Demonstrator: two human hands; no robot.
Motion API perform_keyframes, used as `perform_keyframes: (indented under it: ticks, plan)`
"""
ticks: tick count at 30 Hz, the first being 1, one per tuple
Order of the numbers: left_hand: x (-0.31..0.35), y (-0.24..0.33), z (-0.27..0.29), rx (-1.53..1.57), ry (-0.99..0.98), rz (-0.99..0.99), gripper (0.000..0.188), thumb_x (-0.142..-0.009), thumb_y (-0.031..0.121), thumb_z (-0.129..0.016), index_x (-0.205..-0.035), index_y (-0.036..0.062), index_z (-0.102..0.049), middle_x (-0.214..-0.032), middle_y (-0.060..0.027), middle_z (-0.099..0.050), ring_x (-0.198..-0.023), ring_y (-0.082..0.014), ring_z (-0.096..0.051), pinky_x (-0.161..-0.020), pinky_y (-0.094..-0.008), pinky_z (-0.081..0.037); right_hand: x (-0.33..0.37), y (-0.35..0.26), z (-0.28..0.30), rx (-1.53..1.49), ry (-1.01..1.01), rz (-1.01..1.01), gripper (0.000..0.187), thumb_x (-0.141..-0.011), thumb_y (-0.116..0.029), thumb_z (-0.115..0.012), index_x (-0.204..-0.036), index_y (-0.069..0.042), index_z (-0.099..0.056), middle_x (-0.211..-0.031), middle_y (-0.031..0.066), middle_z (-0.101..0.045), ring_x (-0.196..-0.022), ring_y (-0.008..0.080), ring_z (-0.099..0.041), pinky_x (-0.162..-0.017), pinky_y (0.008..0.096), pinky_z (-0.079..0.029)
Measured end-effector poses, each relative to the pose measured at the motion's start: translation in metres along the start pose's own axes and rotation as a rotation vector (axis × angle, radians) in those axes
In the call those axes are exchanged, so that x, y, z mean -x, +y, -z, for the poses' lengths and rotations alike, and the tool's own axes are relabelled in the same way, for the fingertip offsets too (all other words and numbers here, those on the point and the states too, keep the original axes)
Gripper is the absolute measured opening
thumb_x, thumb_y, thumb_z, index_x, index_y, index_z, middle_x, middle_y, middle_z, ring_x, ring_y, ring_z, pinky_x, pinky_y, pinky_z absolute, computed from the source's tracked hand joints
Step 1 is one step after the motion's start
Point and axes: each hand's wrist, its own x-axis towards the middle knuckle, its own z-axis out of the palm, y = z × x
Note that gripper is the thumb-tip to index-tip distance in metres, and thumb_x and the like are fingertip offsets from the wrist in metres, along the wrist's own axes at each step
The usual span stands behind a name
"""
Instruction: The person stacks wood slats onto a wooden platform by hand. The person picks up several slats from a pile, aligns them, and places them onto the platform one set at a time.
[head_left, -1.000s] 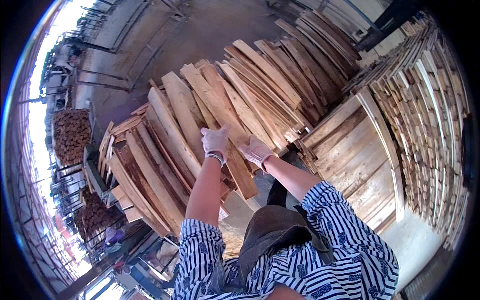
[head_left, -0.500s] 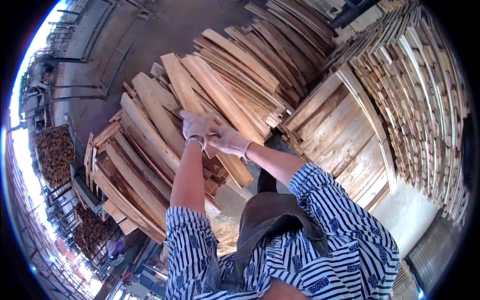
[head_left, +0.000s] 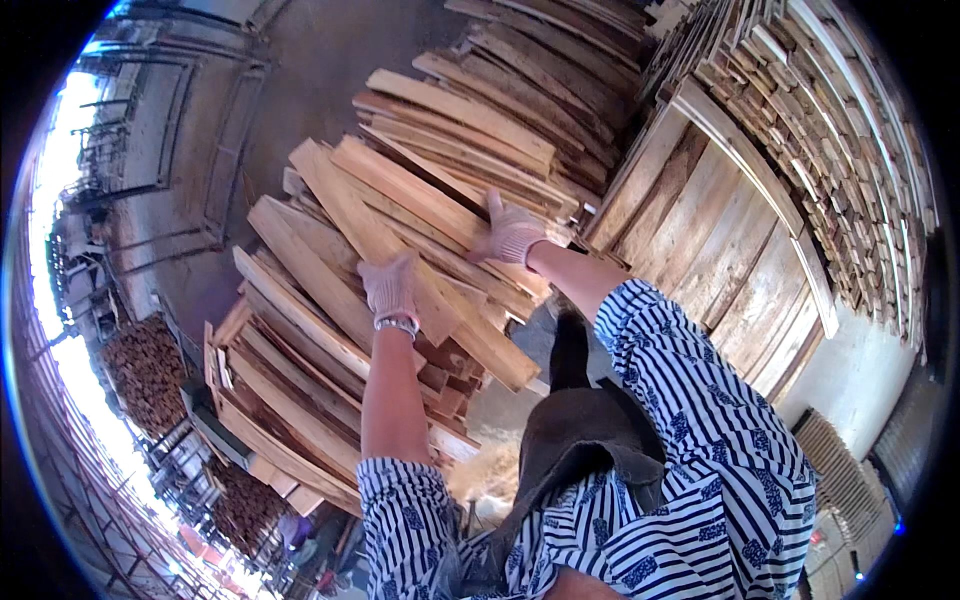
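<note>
Pale sawn planks lie in a loose, fanned-out pile in front of me. My left hand (head_left: 392,288), in a pinkish knit glove, is closed at the left edge of a long plank (head_left: 445,302) that slants toward me; its fingertips are partly hidden. To the right, my gloved right hand (head_left: 512,235) rests by the near end of a wide reddish plank (head_left: 405,187). The thumb there is raised and stands apart from the fingers, which are slightly blurred.
More planks (head_left: 470,112) spread beyond, and curved boards (head_left: 290,395) lie in a rack at left. A leaning panel of boards (head_left: 705,235) and a tall stack of slats (head_left: 850,170) stand at right. A dark apron (head_left: 585,440) hangs before my body.
My hands have moved apart from being close together. The right one has shifted right onto the wide plank, the left one stays by the long plank. The whole view has turned slightly.
</note>
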Motion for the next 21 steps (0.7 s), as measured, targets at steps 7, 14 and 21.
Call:
perform_keyframes:
  ticks: [7, 14, 21]
  plan:
    - [0.036, 0.005, 0.02, 0.389, -0.151, -0.023, 0.063, -0.078, 0.017, -0.079, -0.131, -0.0012, -0.049, -0.11, -0.012, -0.063, -0.092, -0.0255, -0.062, -0.084, -0.0372, -0.052, 0.006, 0.059, 0.013, -0.015, -0.031, 0.118, 0.12, -0.078, -0.069, -0.069, -0.158, -0.003, -0.009, -0.137, 0.0292, -0.055, -0.126, 0.0415, -0.055, -0.106, 0.043, -0.044]
    - [0.186, -0.021, 0.011, 0.918, -0.42, 0.363, 0.059, -0.088, 0.044, -0.074, -0.132, 0.0139, -0.05, -0.099, -0.007, -0.062, -0.086, -0.0261, -0.064, -0.08, -0.0443, -0.058, 0.148, 0.15, -0.012, -1.25, -0.69, 0.126, 0.116, -0.078, -0.08, -0.061, -0.159, -0.009, -0.019, -0.157, 0.013, -0.033, -0.139, 0.0268, -0.038, -0.114, 0.0404, -0.033]
    - [0.211, -0.006, -0.038, 0.842, -0.526, 0.289, 0.047, -0.09, 0.044, -0.067, -0.118, 0.0088, -0.054, -0.094, -0.0079, -0.06, -0.082, -0.0213, -0.061, -0.071, -0.0375, -0.056, 0.181, 0.109, -0.042, -1.437, -0.391, 0.021, 0.069, -0.085, -0.044, -0.075, -0.134, -0.001, -0.054, -0.117, 0.0112, -0.065, -0.101, 0.0177, -0.063, -0.089, 0.0294, -0.051]
